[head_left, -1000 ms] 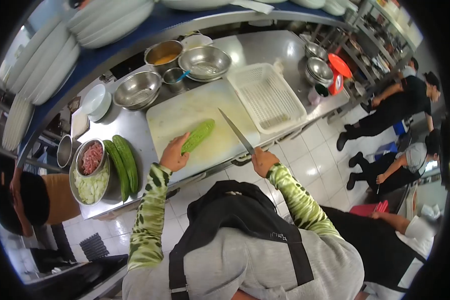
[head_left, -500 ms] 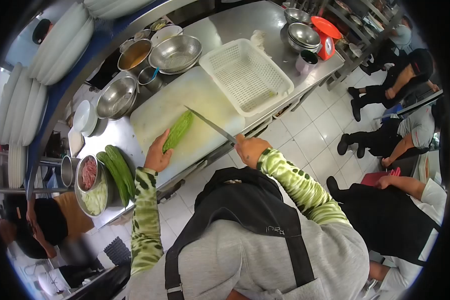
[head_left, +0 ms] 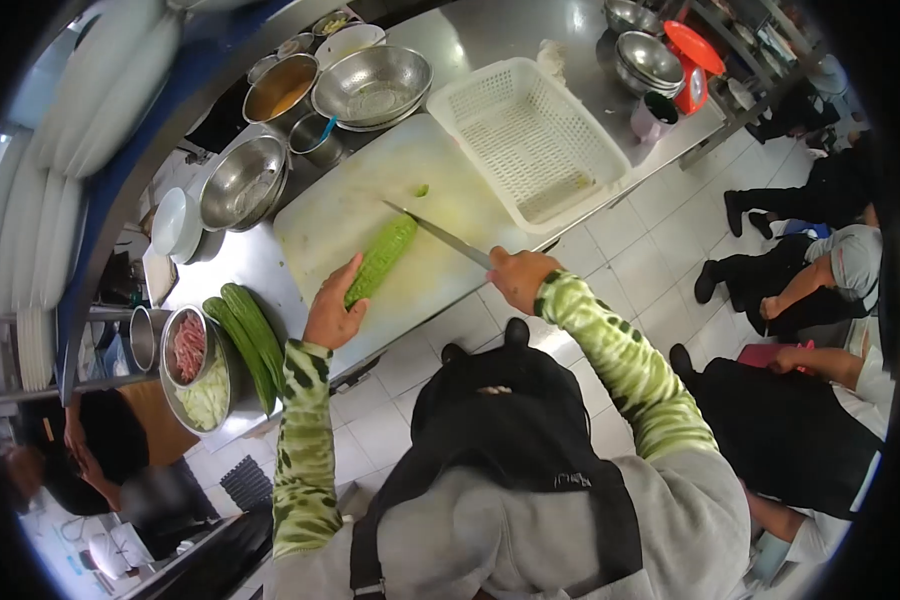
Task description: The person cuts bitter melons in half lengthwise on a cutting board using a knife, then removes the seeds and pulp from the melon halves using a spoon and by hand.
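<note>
My left hand [head_left: 336,308] is closed round the lower end of a bumpy green cucumber [head_left: 384,256] on the white cutting board [head_left: 315,215]. The handle of a long knife [head_left: 450,243] is in my right hand [head_left: 521,280]. Its blade points up and left, just past the cucumber's far end. On the board above that end lies a small green piece [head_left: 422,190]. Left of my left hand, long whole cucumbers [head_left: 247,340] lie beside a steel bowl holding shredded pale vegetable [head_left: 206,398] and a smaller bowl of pink meat strips [head_left: 189,350].
A white perforated basket [head_left: 570,205] overlaps the board's right side. Steel bowls [head_left: 375,82] and a pot of brown liquid [head_left: 282,92] line the back. A red scale [head_left: 692,85] stands at the far right. Several co-workers stand right of the table; another person [head_left: 120,440] is at left.
A small green piece now lies apart on the board beyond the cucumber's far end. The knife remains beside that end. The whole view has shifted slightly.
</note>
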The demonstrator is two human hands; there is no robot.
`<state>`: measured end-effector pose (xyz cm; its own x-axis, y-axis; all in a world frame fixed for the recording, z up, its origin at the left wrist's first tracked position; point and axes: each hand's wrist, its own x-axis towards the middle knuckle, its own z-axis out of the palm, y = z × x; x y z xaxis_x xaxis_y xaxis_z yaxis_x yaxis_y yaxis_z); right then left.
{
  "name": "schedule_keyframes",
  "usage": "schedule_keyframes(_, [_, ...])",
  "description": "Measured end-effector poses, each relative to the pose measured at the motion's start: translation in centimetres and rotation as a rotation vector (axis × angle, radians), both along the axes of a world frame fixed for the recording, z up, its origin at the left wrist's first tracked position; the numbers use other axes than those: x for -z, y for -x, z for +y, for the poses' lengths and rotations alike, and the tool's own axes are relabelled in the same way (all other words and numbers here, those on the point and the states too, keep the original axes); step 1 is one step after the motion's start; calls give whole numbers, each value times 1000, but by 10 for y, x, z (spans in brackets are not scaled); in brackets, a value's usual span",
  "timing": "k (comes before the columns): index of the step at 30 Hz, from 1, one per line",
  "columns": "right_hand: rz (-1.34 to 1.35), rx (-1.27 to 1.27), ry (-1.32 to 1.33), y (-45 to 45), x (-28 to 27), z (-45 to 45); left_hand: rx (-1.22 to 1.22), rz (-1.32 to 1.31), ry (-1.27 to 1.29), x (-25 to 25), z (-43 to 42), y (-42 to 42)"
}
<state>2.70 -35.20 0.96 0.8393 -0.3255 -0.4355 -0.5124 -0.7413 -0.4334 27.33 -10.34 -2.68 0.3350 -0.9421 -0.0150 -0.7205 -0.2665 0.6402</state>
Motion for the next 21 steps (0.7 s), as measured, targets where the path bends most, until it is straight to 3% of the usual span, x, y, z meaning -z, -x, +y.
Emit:
schedule_keyframes(8, [-215, 135, 495, 0, 69, 23, -59, -387, -80, 9, -16, 12])
schedule_keyframes(13, [-366, 187, 374, 6, 62, 12, -44, -416, -105, 7, -24, 16])
schedule_keyframes(21, [-381, 254, 262, 9, 61, 11, -56, -395, -139, 7, -26, 17])
